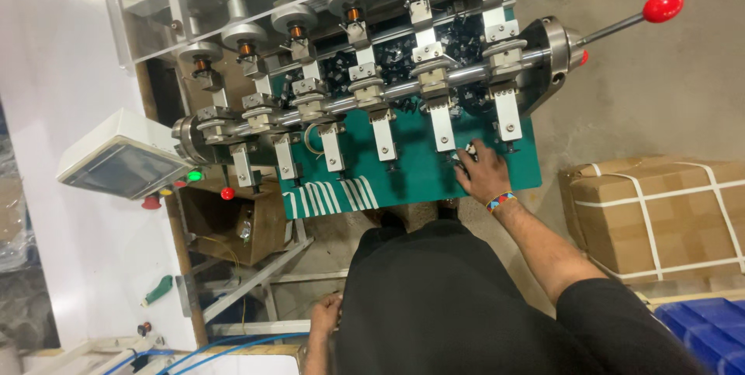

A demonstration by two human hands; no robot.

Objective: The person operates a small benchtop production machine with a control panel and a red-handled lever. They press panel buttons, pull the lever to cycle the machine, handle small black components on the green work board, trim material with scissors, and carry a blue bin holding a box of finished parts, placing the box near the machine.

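The right hand [483, 171] pinches a small white part [469, 155] on the smooth green plate [419, 177], below the metal clamps [442, 123]. The left hand [324, 315] hangs loosely curled below the plate; the taped cardboard box [660, 216] sits beside it.

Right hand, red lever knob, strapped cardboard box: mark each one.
right hand [483, 172], head view, back of the hand resting on the green plate.
red lever knob [662, 5], head view, middle of the ball.
strapped cardboard box [660, 212], head view, top face between straps.
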